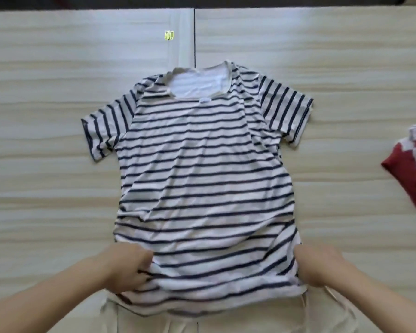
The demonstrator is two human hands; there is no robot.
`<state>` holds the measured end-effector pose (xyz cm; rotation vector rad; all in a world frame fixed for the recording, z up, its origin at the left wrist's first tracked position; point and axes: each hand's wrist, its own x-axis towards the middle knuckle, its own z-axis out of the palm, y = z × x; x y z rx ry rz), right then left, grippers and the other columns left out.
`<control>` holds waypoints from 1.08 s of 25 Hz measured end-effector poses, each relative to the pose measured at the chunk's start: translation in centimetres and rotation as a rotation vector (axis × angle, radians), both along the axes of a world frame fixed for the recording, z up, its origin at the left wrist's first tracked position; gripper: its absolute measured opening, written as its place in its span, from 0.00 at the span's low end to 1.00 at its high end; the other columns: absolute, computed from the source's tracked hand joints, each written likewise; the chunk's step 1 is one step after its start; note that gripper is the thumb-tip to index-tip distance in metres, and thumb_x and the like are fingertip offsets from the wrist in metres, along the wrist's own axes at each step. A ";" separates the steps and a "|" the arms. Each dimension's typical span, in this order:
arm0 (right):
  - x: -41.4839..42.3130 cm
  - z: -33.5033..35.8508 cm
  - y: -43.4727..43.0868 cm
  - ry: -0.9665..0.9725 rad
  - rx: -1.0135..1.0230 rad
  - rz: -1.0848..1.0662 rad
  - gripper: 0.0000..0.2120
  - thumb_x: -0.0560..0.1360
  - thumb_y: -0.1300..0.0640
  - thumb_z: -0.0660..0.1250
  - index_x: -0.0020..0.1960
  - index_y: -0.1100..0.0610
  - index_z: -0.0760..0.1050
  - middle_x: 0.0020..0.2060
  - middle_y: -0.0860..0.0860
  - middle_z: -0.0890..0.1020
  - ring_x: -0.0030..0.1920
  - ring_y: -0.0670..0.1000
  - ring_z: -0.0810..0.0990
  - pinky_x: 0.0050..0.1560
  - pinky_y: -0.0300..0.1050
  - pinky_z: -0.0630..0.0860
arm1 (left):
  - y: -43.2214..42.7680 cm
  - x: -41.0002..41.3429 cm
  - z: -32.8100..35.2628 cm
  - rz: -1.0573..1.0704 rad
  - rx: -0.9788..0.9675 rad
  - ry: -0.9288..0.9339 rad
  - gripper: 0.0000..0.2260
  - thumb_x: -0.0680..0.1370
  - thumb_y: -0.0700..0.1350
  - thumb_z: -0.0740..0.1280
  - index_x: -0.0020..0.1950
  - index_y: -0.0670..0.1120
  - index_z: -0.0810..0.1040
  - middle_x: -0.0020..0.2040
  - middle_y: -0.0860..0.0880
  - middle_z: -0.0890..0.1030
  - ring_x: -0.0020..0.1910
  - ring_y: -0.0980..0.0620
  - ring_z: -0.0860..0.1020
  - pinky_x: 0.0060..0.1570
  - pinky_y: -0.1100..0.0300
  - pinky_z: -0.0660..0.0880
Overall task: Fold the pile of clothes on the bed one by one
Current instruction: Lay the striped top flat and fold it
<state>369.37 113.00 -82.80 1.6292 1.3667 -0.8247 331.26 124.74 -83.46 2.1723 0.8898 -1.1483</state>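
Both hands grip striped shirt hem.

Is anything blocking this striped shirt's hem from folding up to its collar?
Nothing visible: left hand and right hand grip the striped T-shirt at its hem; its front is bare; the red garment lies apart.
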 end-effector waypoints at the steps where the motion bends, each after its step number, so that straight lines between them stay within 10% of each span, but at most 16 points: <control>1: 0.0 0.0 0.9 0.010 0.081 -0.047 0.14 0.78 0.53 0.58 0.62 0.52 0.73 0.62 0.50 0.80 0.61 0.56 0.80 0.55 0.48 0.76 | 0.5 1.1 -0.6 0.000 0.117 -0.145 0.13 0.78 0.56 0.59 0.59 0.53 0.74 0.59 0.51 0.77 0.59 0.46 0.76 0.55 0.53 0.72; 6: 2.1 -1.9 10.9 0.169 0.762 -0.209 0.24 0.81 0.44 0.59 0.73 0.52 0.66 0.70 0.54 0.71 0.71 0.56 0.68 0.63 0.52 0.70 | 6.1 11.0 -6.3 0.206 0.539 -0.543 0.30 0.80 0.63 0.50 0.79 0.51 0.63 0.80 0.47 0.62 0.80 0.44 0.58 0.76 0.45 0.61; 12: 9.5 -8.3 24.6 0.191 0.722 -0.250 0.36 0.81 0.32 0.43 0.83 0.49 0.40 0.82 0.53 0.42 0.82 0.56 0.41 0.80 0.62 0.42 | 9.2 17.0 -12.5 0.315 0.758 -0.368 0.38 0.79 0.70 0.43 0.84 0.52 0.43 0.84 0.49 0.38 0.82 0.43 0.37 0.77 0.32 0.41; 17: 17.6 -9.7 25.3 -0.002 1.039 -0.418 0.34 0.80 0.34 0.49 0.73 0.58 0.67 0.74 0.62 0.68 0.74 0.62 0.66 0.75 0.64 0.60 | 9.1 17.1 -12.6 0.359 0.777 -0.410 0.38 0.80 0.70 0.48 0.84 0.51 0.44 0.84 0.49 0.40 0.82 0.44 0.38 0.76 0.31 0.45; 22: 20.4 -9.7 29.0 -0.075 0.961 -0.934 0.42 0.74 0.34 0.68 0.75 0.60 0.60 0.74 0.60 0.62 0.75 0.62 0.63 0.74 0.59 0.61 | 8.9 17.1 -12.3 0.358 0.742 -0.421 0.38 0.79 0.68 0.52 0.84 0.50 0.49 0.84 0.47 0.46 0.83 0.42 0.44 0.75 0.29 0.49; 27: 20.1 -9.4 32.4 0.000 1.134 -0.894 0.15 0.77 0.47 0.68 0.50 0.60 0.78 0.59 0.61 0.77 0.60 0.64 0.76 0.54 0.53 0.74 | 9.1 17.1 -11.8 0.355 0.738 -0.421 0.39 0.78 0.68 0.53 0.84 0.49 0.51 0.84 0.47 0.48 0.83 0.42 0.46 0.75 0.28 0.51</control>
